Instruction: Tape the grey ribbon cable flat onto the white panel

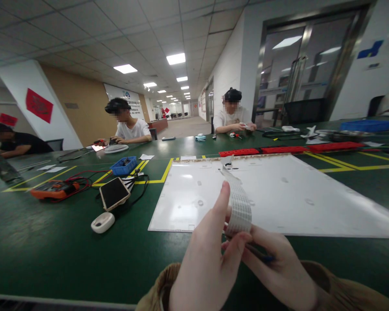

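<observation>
In front of me, my left hand holds a curled white strip of paper printed with rows of small marks, perhaps labels. Its thumb points up beside the strip and the fingers are behind it. My right hand meets the left at the strip's lower end, fingers closed. A thin dark tool with a bluish end lies within the right hand; its kind is unclear. Beyond both hands a large white panel lies flat on the green table, with a small piece near its far edge.
To the left are a phone, a white rounded case, an orange multimeter with red leads and a blue bin. Red trays line the panel's far side. Two people in headsets sit opposite; another person is at far left.
</observation>
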### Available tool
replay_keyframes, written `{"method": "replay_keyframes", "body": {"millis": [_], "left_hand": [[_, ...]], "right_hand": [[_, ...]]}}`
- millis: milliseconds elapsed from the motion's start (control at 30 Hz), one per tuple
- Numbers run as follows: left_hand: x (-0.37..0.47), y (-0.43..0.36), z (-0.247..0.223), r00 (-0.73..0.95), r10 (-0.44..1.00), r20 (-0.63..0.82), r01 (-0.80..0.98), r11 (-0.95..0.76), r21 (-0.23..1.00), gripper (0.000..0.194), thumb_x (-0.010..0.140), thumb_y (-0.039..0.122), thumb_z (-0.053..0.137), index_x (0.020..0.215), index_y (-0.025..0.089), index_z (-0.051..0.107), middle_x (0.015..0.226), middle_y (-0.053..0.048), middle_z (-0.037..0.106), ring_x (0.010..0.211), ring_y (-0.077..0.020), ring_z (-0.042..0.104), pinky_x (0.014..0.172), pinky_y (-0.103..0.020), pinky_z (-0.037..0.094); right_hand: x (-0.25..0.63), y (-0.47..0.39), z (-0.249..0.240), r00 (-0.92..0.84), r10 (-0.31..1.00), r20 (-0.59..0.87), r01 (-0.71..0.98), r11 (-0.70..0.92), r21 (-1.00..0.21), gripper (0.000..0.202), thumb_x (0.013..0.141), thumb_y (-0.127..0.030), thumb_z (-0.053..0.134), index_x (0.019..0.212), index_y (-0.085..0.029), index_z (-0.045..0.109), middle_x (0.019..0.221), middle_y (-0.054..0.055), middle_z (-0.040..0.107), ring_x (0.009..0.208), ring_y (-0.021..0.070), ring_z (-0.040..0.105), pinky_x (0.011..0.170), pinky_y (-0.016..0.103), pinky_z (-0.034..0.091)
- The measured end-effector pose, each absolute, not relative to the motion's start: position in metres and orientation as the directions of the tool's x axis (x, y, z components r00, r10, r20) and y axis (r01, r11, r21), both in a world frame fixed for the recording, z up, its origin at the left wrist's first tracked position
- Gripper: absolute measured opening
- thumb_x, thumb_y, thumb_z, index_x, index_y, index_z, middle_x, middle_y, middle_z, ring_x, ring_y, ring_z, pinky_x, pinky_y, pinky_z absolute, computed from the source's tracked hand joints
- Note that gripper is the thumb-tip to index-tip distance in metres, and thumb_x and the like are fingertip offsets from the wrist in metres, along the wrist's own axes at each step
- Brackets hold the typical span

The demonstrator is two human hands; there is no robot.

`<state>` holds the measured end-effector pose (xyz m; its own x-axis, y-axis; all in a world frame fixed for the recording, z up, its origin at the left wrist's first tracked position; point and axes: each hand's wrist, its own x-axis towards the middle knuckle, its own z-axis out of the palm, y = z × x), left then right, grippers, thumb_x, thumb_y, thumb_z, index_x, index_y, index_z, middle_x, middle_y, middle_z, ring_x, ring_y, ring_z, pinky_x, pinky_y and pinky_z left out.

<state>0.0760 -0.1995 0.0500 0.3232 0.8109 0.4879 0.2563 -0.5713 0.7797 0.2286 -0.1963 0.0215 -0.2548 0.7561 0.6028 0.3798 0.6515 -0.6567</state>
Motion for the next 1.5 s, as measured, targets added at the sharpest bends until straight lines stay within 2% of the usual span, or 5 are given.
{"method": "replay_keyframes", "body": {"millis": [167, 567, 933, 1267, 1500], "left_hand": [[0.078, -0.201, 0.050, 0.327, 0.805, 0.496, 0.250, -0.580, 0.776, 0.068, 0.089, 0.018, 0.048, 0.146, 0.031, 0.012, 0.117, -0.007, 0.055, 0.100, -0.0195, 0.056, 0.090, -0.035, 0.049], [0.080, -0.199, 0.052, 0.456, 0.736, 0.500, 0.237, -0.643, 0.729, 0.063, 0.089, 0.011, 0.043, 0.144, 0.032, 0.020, 0.115, -0.004, 0.057, 0.098, -0.0175, 0.056, 0.088, -0.030, 0.048], [0.079, -0.196, 0.055, 0.498, 0.716, 0.489, 0.308, -0.673, 0.673, 0.046, 0.092, 0.013, 0.039, 0.136, 0.028, 0.041, 0.107, -0.005, 0.058, 0.098, -0.0192, 0.052, 0.084, -0.031, 0.046], [0.077, -0.201, 0.054, 0.453, 0.740, 0.498, 0.132, -0.608, 0.783, 0.041, 0.091, 0.026, 0.050, 0.132, 0.029, 0.046, 0.113, -0.002, 0.060, 0.097, -0.0155, 0.057, 0.086, -0.026, 0.047], [0.080, -0.198, 0.063, 0.525, 0.692, 0.495, 0.122, -0.637, 0.761, 0.028, 0.085, 0.022, 0.060, 0.112, 0.025, 0.065, 0.109, -0.002, 0.066, 0.099, -0.0181, 0.058, 0.088, -0.027, 0.046]], "right_hand": [[0.224, -0.196, 0.027, -0.386, 0.720, 0.578, 0.339, 0.693, -0.637, 0.017, 0.086, -0.023, 0.051, 0.090, -0.021, 0.067, 0.078, 0.004, 0.069, 0.071, 0.0162, 0.065, 0.066, 0.024, 0.054], [0.223, -0.197, 0.027, -0.443, 0.704, 0.556, 0.292, 0.699, -0.652, 0.015, 0.085, -0.025, 0.054, 0.083, -0.020, 0.067, 0.082, 0.004, 0.068, 0.075, 0.0162, 0.064, 0.070, 0.024, 0.054], [0.224, -0.194, 0.025, -0.225, 0.715, 0.662, 0.326, 0.695, -0.640, 0.022, 0.085, -0.023, 0.053, 0.067, -0.018, 0.065, 0.062, -0.001, 0.065, 0.057, 0.0134, 0.062, 0.056, 0.020, 0.052], [0.234, -0.199, 0.012, -0.043, 0.616, 0.787, 0.355, 0.745, -0.564, 0.018, 0.084, -0.025, 0.058, 0.095, -0.023, 0.072, 0.075, 0.003, 0.072, 0.065, 0.0191, 0.068, 0.066, 0.027, 0.056], [0.233, -0.205, 0.018, 0.015, 0.610, 0.792, 0.344, 0.741, -0.577, 0.029, 0.090, -0.030, 0.048, 0.077, -0.023, 0.073, 0.062, 0.001, 0.067, 0.052, 0.0142, 0.059, 0.054, 0.022, 0.051]]}}
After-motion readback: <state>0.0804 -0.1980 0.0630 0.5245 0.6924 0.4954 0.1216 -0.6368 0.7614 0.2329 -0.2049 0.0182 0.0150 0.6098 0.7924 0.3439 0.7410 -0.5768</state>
